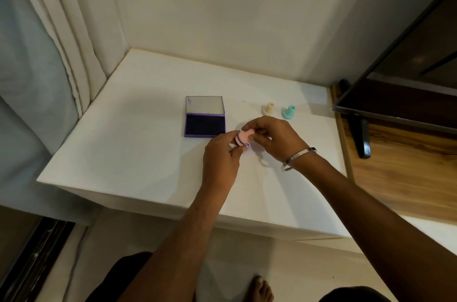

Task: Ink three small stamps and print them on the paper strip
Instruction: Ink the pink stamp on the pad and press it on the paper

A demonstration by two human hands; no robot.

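A pink stamp (243, 138) is held tilted just above the white table (138, 153), its purple-inked face turned down and toward me. My right hand (270, 137) pinches its handle from the right. My left hand (220, 157) grips its base from the left. The open purple ink pad (204, 126) lies just left of the hands, lid standing back. A cream stamp (268, 108) and a teal stamp (289, 111) stand upright behind my right hand. A white paper strip (263, 162) lies under the hands; only its curled end shows.
A wall bounds the table at the back and a curtain (74, 54) hangs at its left. To the right, a dark screen (400, 94) on a black foot stands on a wooden surface (395, 168). My feet are on the floor below the table's front edge.
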